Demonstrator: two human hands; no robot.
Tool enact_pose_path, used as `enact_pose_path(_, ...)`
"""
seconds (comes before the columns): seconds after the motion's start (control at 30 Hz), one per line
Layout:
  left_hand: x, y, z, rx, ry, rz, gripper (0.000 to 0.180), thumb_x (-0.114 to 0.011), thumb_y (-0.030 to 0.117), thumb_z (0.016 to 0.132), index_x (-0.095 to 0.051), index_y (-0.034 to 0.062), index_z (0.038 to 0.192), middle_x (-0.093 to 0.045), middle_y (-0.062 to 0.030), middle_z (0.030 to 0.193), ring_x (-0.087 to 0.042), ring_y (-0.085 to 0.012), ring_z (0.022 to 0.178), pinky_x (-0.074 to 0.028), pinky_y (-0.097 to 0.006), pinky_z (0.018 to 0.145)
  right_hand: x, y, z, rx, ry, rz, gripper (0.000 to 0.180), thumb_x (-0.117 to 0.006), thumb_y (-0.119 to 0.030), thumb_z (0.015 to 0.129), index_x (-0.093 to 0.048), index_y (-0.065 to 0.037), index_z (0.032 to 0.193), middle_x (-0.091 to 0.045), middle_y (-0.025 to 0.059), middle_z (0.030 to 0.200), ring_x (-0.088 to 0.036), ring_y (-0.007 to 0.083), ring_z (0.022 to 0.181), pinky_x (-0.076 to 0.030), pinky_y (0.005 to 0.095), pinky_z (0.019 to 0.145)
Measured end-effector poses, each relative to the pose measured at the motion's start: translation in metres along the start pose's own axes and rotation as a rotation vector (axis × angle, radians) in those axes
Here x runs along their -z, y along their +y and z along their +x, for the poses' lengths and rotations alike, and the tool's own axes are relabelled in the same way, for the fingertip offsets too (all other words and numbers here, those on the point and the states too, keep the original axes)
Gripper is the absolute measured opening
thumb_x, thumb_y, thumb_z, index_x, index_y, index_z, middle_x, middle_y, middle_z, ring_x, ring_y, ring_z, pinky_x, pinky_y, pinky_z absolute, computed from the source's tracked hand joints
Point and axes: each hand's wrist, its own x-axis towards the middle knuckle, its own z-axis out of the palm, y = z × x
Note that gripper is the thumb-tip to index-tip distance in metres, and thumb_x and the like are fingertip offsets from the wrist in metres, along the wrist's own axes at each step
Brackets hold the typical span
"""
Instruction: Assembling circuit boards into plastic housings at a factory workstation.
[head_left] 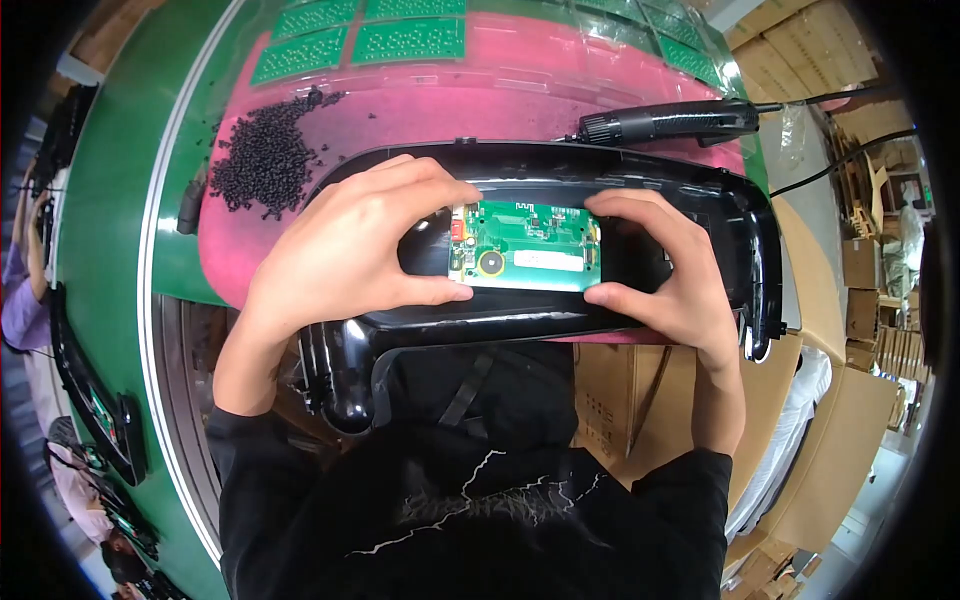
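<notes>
A long glossy black plastic housing (700, 185) lies across the pink mat in front of me. In its middle sits a green circuit board (525, 245) with a round coin cell at its lower left. My left hand (345, 250) grips the board's left end, thumb below and fingers above. At the board's right end my right hand (670, 270) pinches it the same way. Both hands rest on the housing.
A pile of small black pellets (262, 150) lies on the pink mat (520, 90) at the left. A black electric screwdriver (670, 122) lies behind the housing. Several green board panels (410, 40) lie farther back. A green conveyor (110, 230) runs left; cardboard boxes (860, 300) stand right.
</notes>
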Motion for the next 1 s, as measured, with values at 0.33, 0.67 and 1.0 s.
enact_pose_path(0.33, -0.006, 0.005, 0.006, 0.054, -0.031, 0.133, 0.063, -0.085, 0.018, 0.060, -0.058, 0.0027, 0.115, -0.056, -0.0105, 0.115, -0.057, -0.0314, 0.106, -0.049, -0.039, 0.087, -0.006, 0.016, 0.004, -0.013, -0.021, -0.025, 0.056, -0.081, -0.017, 0.068, -0.059, -0.002, 0.117, -0.056, 0.0130, 0.122, -0.052, 0.0319, 0.114, -0.042, 0.0393, 0.098)
enact_pose_path(0.67, -0.004, 0.004, 0.007, 0.026, -0.045, 0.140, 0.065, -0.086, 0.018, 0.057, -0.057, 0.0014, 0.114, -0.055, -0.0108, 0.114, -0.056, -0.0315, 0.102, -0.049, -0.039, 0.085, -0.006, 0.012, 0.003, -0.027, -0.023, -0.052, 0.056, -0.080, -0.016, 0.068, -0.059, -0.001, 0.118, -0.056, 0.0125, 0.122, -0.052, 0.0316, 0.113, -0.042, 0.0391, 0.098)
enact_pose_path(1.0, 0.000, -0.004, -0.004, -0.013, -0.003, 0.158, 0.064, -0.084, 0.021, 0.061, -0.057, 0.0004, 0.115, -0.055, -0.0098, 0.112, -0.056, -0.0294, 0.103, -0.048, -0.038, 0.088, -0.015, -0.002, 0.008, -0.118, -0.024, -0.054, 0.063, -0.079, -0.007, 0.060, -0.060, -0.001, 0.119, -0.056, 0.0123, 0.125, -0.052, 0.0304, 0.117, -0.040, 0.0382, 0.102)
